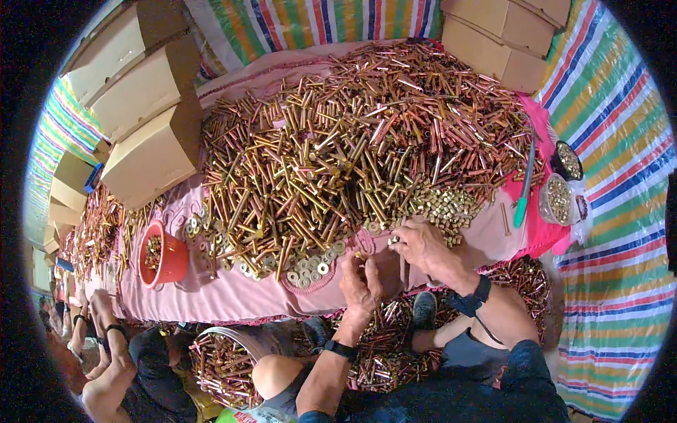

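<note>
Near the front edge of a pink cloth-covered table [233, 299], my left hand [360, 285] is closed, with a small brass-coloured metal piece [360, 255] showing at its fingertips; its exact kind is too small to tell. My right hand [424, 247] pinches a small pale metal nut [393, 240] between thumb and forefinger, beside a pile of short nuts [444, 204]. Flat round washers [310, 268] lie in a cluster left of my left hand. Behind both hands spreads a large heap of long brassy bolts [303, 162]. The two hands are apart.
An orange-red bucket [166, 262] with hardware stands left. Cardboard boxes [155, 151] are stacked left, others [493, 42] at back right. A green-handled tool [522, 204] lies near two small tubs [558, 201]. A bolt-filled bucket [224, 366] stands below. Another person's arms [109, 338] show left.
</note>
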`<state>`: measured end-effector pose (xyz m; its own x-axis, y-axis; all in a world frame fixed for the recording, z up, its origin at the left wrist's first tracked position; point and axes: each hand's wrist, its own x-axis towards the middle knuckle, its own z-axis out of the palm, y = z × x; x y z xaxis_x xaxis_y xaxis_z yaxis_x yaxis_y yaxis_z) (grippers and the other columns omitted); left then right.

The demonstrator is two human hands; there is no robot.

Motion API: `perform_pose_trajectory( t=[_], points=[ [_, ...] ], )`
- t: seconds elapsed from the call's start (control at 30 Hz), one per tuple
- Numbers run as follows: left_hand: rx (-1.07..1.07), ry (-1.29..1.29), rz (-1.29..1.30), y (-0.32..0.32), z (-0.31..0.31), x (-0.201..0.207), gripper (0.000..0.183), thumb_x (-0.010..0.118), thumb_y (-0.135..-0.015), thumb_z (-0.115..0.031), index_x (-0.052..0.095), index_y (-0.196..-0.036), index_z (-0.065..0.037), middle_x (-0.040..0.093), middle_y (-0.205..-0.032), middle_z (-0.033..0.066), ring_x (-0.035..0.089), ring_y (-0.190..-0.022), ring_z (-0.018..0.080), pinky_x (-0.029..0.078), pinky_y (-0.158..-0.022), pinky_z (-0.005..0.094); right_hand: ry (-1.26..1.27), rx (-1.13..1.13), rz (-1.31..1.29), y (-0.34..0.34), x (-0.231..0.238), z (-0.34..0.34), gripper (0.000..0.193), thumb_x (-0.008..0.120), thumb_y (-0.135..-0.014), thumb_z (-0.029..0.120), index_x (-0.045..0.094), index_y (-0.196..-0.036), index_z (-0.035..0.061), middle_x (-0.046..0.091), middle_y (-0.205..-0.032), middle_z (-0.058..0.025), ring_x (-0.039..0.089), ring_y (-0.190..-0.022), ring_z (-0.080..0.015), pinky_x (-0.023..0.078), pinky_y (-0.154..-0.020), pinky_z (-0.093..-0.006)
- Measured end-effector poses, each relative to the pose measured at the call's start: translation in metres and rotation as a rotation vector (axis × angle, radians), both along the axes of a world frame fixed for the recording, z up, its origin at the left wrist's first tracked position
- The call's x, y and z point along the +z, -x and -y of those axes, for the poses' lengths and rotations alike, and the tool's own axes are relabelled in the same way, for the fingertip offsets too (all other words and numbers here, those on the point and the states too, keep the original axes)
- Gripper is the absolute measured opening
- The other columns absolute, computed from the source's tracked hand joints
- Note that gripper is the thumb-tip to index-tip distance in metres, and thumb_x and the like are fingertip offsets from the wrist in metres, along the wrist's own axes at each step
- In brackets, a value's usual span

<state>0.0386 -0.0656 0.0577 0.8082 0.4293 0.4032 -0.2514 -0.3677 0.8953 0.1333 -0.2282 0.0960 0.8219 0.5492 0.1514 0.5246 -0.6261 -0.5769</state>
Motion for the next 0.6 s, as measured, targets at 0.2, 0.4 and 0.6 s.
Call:
perform_pose_trajectory(
  t=[0.2,0.4,0.6],
  points=[
    [-0.028,-0.215,-0.037,0.003,-0.007,-0.008,0.032,0.061,-0.097,-0.008,0.052,-0.128,-0.005,0.068,-0.086,0.0159,0.068,-0.069,0.0333,0.053,-0.061,0.0386,-0.184,-0.03,-0.226,0.002,-0.011,0.004,0.02,0.066,-0.088,0.014,0.062,-0.104,0.003,0.06,-0.089,-0.0132,0.061,-0.085,-0.031,0.051,-0.075,-0.043],
    [-0.114,-0.217,-0.062,0.008,-0.008,-0.011,0.032,0.06,-0.093,-0.004,0.053,-0.124,-0.006,0.065,-0.091,0.0203,0.066,-0.079,0.0432,0.052,-0.064,0.047,-0.289,-0.121,-0.462,0.009,0.029,-0.015,0.024,0.071,-0.083,0.007,0.065,-0.105,-0.0024,0.067,-0.087,-0.0076,0.066,-0.076,-0.0131,0.054,-0.066,-0.0281],
    [-0.169,-0.146,-0.07,0.007,-0.004,-0.01,0.034,0.059,-0.088,0.0,0.055,-0.122,-0.006,0.064,-0.096,0.0226,0.065,-0.087,0.045,0.052,-0.068,0.0483,-0.517,-0.111,-0.742,0.015,0.049,-0.023,0.023,0.074,-0.086,0.005,0.067,-0.105,-0.0024,0.069,-0.092,-0.0031,0.065,-0.081,-0.0074,0.054,-0.071,-0.0228]
  ],
)
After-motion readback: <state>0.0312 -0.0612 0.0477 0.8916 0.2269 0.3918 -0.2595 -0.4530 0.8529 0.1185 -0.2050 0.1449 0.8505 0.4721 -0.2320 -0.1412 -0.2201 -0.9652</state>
